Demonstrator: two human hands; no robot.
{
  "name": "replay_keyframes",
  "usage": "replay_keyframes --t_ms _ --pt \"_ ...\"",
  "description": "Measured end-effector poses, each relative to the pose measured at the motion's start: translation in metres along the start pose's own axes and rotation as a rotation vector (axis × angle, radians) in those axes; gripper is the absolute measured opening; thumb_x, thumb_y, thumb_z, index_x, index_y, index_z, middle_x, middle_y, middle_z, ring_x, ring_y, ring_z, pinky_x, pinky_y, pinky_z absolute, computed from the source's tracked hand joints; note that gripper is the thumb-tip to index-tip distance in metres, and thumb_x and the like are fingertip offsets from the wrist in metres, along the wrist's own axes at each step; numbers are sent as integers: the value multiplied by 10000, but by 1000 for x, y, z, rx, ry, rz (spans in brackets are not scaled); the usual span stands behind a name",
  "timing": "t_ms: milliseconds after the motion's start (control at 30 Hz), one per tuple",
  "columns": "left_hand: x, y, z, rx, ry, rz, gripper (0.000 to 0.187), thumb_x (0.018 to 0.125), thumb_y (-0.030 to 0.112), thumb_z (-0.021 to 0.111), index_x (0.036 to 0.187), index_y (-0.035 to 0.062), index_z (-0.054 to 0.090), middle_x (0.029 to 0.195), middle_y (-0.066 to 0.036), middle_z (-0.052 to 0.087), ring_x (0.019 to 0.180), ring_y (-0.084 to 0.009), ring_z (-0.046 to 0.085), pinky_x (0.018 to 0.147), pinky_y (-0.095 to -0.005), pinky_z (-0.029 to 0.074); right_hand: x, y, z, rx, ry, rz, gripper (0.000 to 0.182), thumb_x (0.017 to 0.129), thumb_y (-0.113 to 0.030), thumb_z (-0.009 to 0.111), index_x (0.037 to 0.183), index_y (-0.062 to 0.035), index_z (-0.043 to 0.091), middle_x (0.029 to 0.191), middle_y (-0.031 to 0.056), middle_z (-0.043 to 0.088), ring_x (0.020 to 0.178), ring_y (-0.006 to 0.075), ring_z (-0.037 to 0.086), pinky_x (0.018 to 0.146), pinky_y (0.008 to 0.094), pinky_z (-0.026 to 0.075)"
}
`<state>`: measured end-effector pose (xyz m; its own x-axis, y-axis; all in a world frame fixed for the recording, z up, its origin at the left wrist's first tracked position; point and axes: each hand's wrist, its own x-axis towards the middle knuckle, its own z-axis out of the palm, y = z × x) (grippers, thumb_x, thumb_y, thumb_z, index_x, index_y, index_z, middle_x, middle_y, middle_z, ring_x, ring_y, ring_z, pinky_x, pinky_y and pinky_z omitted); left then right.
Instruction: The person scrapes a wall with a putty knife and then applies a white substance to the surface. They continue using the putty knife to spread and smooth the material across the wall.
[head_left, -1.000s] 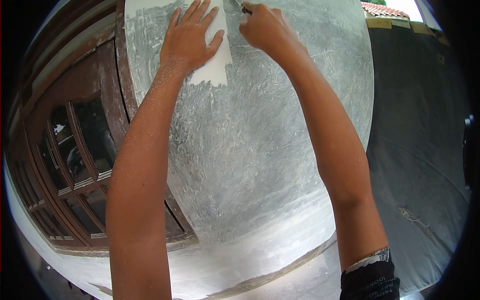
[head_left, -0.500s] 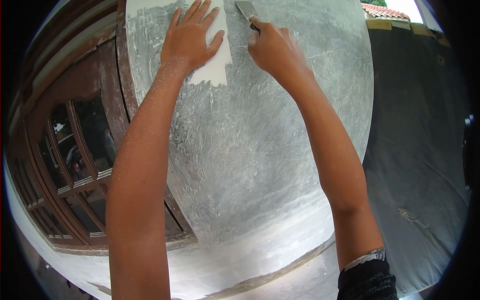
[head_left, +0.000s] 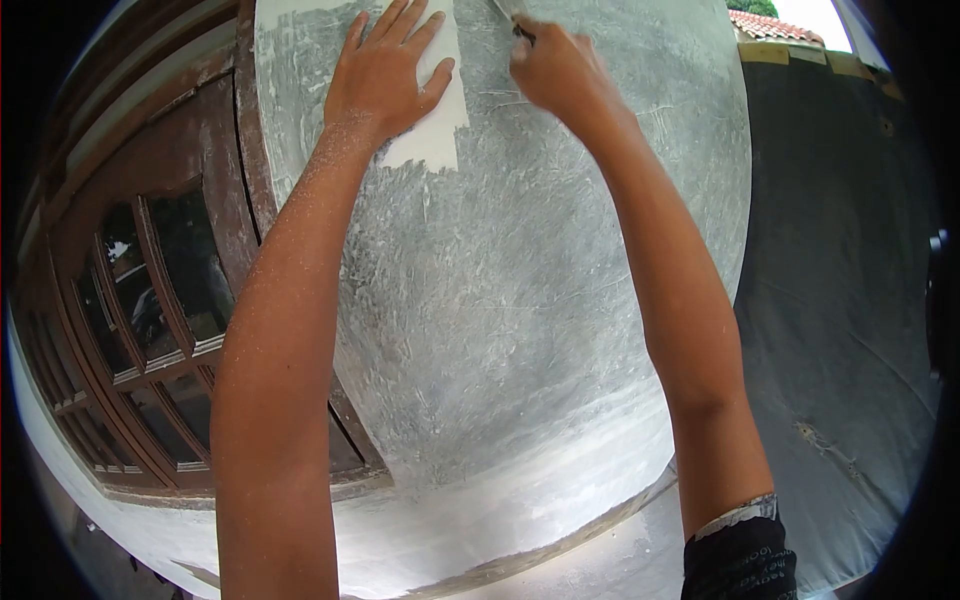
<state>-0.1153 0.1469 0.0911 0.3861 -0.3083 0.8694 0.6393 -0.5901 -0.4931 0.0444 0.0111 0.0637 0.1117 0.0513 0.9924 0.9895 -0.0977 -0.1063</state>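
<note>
My left hand [head_left: 385, 75] lies flat with fingers spread against a white patch [head_left: 430, 145] on the grey wall [head_left: 480, 290]. To its right, my right hand [head_left: 562, 68] is closed round the dark handle of a scraper [head_left: 503, 10], whose metal blade runs up to the top edge of the view and is partly cut off. The right hand is slightly blurred. Pale dust speckles my left forearm.
A brown wooden window frame with dark glass panes [head_left: 185, 265] is on the left. A dark sheet [head_left: 830, 300] hangs on the right, below red roof tiles [head_left: 775, 28]. The wall's lower part is whiter, above a pale ledge [head_left: 620, 545].
My right hand has moved slightly right and up with the scraper, and less of the blade shows. My left hand stays in nearly the same place.
</note>
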Motion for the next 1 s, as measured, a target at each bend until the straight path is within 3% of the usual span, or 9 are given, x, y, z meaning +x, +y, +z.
replay_keyframes --t_ms 100,167,400,500,567,667,800,867,1000 --pt "0 1 0 0 -6 -3 627 1000 360 581 1524 35 474 1647 -167 376 1562 -297 277 1299 -474 160 18 -8 -11 181 -167 206 457 988 -120 487 1422 -31 599 1247 347 654 1132 499 657 958 551 544" --pt "-1 0 3 16 6 -2 625 1000 357 581 1525 35 473 1646 -167 378 1562 -297 279 1298 -480 163 11 15 8 43 -38 -8 486 954 -199 513 1418 -137 644 1135 286 723 1059 471 699 994 508 536" --pt "0 2 -1 15 -20 -19 618 1007 357 576 1527 40 470 1652 -165 368 1562 -294 279 1300 -475 163 4 7 -2 39 -28 98 488 959 -205 508 1424 -135 638 1104 291 726 1015 457 715 974 511 541" --pt "0 1 0 9 -24 -21 622 1006 360 576 1529 42 468 1655 -162 365 1564 -292 276 1302 -470 157 21 0 -12 216 -163 183 453 990 -116 481 1416 -32 606 1251 352 650 1142 501 651 963 556 537" --pt "-1 2 1 14 -4 -23 621 1005 357 578 1527 41 470 1655 -159 365 1564 -292 274 1301 -473 159 3 13 -2 56 -58 93 483 965 -205 509 1426 -136 636 1103 293 725 1010 446 720 967 512 543" --pt "0 0 3 0 -9 -20 620 1005 355 578 1528 41 469 1658 -157 361 1567 -288 268 1301 -473 161 -25 18 -2 59 -90 116 486 938 -176 519 1403 -159 658 1144 298 718 1054 482 702 965 546 548" --pt "1 2 0 12 -33 -25 623 1008 359 573 1533 42 463 1662 -153 354 1570 -283 259 1302 -472 160 5 17 0 48 -1 61 489 934 -174 525 1405 -159 657 1136 302 718 1055 478 703 955 540 554" --pt "1 1 1 29 -27 -19 627 1006 361 575 1538 49 460 1663 -152 352 1570 -282 258 1302 -471 160 25 3 -12 127 -113 173 451 995 -119 476 1420 -46 609 1250 347 653 1118 498 663 952 556 541" --pt "0 0 2 26 -23 -20 621 1004 356 579 1536 56 465 1661 -153 356 1568 -289 262 1302 -471 160 6 23 5 35 -3 41 471 977 -203 506 1425 -133 635 1128 285 726 1018 457 714 969 504 543"
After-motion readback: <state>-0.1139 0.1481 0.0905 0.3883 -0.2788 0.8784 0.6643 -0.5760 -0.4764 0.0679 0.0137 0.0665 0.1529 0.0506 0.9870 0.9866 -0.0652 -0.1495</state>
